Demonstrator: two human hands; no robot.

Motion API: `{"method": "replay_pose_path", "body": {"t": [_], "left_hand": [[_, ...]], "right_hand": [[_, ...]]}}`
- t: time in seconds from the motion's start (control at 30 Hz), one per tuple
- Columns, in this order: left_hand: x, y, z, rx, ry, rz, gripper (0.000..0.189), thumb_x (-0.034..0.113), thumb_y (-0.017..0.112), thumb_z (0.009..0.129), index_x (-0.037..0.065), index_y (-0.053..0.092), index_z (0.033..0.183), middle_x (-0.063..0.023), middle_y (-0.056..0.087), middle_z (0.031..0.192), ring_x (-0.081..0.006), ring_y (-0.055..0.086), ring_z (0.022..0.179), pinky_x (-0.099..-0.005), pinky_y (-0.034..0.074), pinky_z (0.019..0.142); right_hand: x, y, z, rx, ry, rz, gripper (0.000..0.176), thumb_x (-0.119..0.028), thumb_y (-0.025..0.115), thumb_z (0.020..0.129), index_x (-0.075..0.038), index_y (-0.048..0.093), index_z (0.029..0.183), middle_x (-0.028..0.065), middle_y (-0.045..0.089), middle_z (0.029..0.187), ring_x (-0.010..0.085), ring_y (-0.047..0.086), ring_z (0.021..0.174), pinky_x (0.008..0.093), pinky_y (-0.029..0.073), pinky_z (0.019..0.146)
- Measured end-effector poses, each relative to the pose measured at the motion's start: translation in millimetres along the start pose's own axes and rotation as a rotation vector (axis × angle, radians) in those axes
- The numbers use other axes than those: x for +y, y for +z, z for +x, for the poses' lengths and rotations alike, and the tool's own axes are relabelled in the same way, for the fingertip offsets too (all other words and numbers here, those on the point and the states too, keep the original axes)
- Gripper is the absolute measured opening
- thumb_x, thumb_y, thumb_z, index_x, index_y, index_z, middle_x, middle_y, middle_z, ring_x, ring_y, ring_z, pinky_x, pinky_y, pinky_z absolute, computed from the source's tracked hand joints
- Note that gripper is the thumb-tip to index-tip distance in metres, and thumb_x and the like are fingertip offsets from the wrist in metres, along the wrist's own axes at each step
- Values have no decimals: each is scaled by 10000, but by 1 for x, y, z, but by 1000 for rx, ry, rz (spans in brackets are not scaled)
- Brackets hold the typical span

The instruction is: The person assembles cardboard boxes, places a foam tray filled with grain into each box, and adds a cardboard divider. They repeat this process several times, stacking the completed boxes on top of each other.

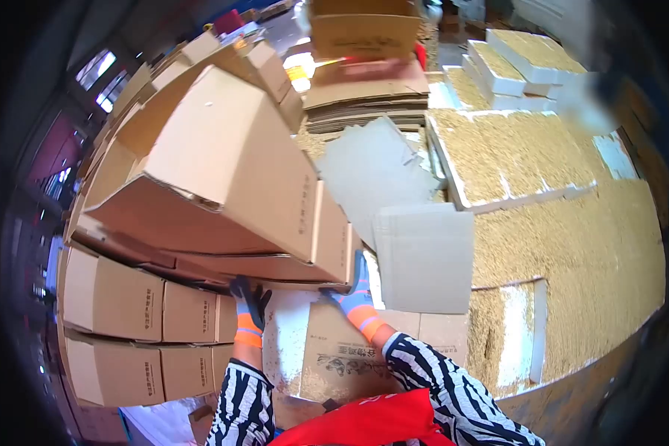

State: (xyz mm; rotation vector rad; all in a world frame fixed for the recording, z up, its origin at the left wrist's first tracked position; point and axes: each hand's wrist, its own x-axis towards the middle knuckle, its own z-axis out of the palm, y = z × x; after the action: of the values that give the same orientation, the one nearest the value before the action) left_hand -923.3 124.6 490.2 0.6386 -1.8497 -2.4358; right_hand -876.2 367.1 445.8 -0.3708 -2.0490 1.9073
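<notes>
My left hand (250, 301), in a dark and grey glove with an orange cuff, has its fingers apart at the lower edge of a large open cardboard box (267, 178). At the box's right lower corner is my right hand (355, 291), in a blue-grey glove, its thumb and fingers spread around the corner. The box is tilted, with its open flaps toward the left. Beneath my hands lies a flat printed cardboard sheet (342, 357) beside a white strip (288, 334). Grey cardboard sheets (424, 256) lie just right of my right hand.
Stacked cardboard boxes (119, 297) stand at the left. Flattened cardboard (368, 93) is piled at the back, with an upright box (364, 33) above it. White trays of tan granular material (513, 156) fill the right side; more trays (528, 59) are stacked behind.
</notes>
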Motion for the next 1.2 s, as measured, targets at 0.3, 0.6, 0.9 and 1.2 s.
{"method": "replay_pose_path", "body": {"t": [0.3, 0.6, 0.9, 1.2], "left_hand": [[-26, 45, 33, 191, 35, 65, 948, 395, 747, 728, 123, 165, 1425, -162, 270, 1401, -297, 335, 1252, -512, 482, 834], [-8, 70, 61, 170, 170, 70, 1042, 367, 788, 704, -20, 146, 1428, -181, 318, 1406, -262, 343, 1278, -351, 306, 1061], [-16, 55, 79, 45, 34, 75, 999, 433, 696, 776, 251, 10, 1479, -62, 81, 1537, -299, 208, 1373, -577, 386, 941], [-57, 23, 114, 59, 102, 229, 943, 483, 620, 810, 226, 13, 1485, -76, 223, 1486, -275, 437, 1168, -433, 470, 839]], "right_hand": [[-8, -23, 15, 8, -39, -26, 1082, -110, 853, 590, -21, 190, 1440, 164, 338, 1410, 260, 375, 1252, 349, 319, 1064], [16, -10, 22, 12, -110, -138, 997, -100, 798, 679, -57, 175, 1456, 172, 353, 1409, 282, 370, 1262, 353, 314, 1055], [16, -2, 39, -26, -145, -152, 966, -104, 793, 693, -48, 191, 1446, 168, 380, 1391, 273, 398, 1240, 350, 326, 1051], [34, -2, 73, -149, -74, 19, 1077, -93, 817, 587, -33, 174, 1449, 183, 415, 1352, 274, 429, 1209, 311, 346, 1032]]}}
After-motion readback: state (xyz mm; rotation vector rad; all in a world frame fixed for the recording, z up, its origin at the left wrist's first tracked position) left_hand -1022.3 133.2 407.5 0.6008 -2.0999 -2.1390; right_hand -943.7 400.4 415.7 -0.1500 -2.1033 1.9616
